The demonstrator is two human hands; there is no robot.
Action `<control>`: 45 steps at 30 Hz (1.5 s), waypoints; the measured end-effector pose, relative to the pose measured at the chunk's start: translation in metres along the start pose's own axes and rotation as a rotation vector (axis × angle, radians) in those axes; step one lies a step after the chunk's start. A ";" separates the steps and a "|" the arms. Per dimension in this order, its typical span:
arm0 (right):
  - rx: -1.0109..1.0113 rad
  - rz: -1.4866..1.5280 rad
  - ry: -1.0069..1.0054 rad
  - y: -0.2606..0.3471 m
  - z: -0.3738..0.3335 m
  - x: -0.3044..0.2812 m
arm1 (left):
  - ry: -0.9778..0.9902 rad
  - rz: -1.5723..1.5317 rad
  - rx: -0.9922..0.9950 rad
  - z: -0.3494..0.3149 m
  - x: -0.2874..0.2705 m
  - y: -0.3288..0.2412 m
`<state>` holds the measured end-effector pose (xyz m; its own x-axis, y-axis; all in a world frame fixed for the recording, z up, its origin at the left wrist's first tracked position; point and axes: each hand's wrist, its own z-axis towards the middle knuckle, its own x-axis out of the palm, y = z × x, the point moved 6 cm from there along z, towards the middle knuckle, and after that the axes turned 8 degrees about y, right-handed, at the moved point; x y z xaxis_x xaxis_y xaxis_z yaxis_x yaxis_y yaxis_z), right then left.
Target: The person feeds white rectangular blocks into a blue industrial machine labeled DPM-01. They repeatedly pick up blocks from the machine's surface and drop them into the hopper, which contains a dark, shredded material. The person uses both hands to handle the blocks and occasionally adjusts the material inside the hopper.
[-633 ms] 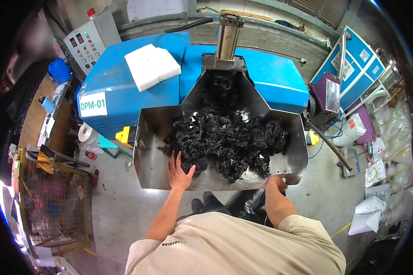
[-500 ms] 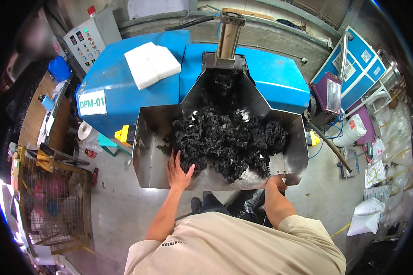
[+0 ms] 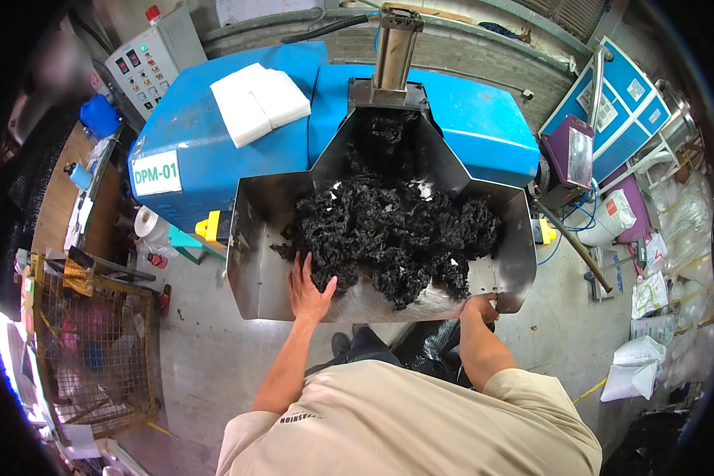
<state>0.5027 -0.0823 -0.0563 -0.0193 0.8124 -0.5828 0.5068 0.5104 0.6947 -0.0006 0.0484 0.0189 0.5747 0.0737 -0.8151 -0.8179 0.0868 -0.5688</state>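
Note:
A wide metal hopper (image 3: 251,278) stands in front of me, its near edge close to my body. Inside lies a heap of black, torn, fluffy scrap (image 3: 389,238) with a few white bits, reaching back into the narrow chute. My left hand (image 3: 308,295) has its fingers spread against the heap's left near side, palm over the hopper's front edge. It is open and grips nothing. At the near right corner, my right hand (image 3: 481,309) curls around the hopper's rim; some of its fingers are hidden.
Behind the hopper is a blue machine (image 3: 206,174) with a stack of white sheets (image 3: 260,105) on top. A metal cylinder (image 3: 394,55) rises over the chute. A control box (image 3: 147,71) stands back left, a wire cage (image 3: 95,349) at left. A slanting bar (image 3: 575,246) sticks out at right.
The view has shifted slightly, so the hopper's front edge sits a little higher. Both hands stay at nearly the same places on the hopper and scrap.

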 end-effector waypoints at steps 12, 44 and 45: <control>0.141 0.159 0.172 0.026 -0.060 -0.031 | -0.443 0.123 0.391 0.164 -0.177 -0.131; 0.026 -0.148 0.065 0.020 -0.030 -0.014 | 0.211 0.259 0.334 0.264 -0.038 -0.209; 0.038 -0.134 0.082 0.026 -0.040 -0.020 | 0.211 0.265 0.331 0.261 -0.039 -0.212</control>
<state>0.4813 -0.0737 -0.0102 -0.1588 0.7588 -0.6316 0.5273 0.6060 0.5955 0.1582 0.2865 0.1996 0.3011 -0.0650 -0.9514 -0.8626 0.4067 -0.3008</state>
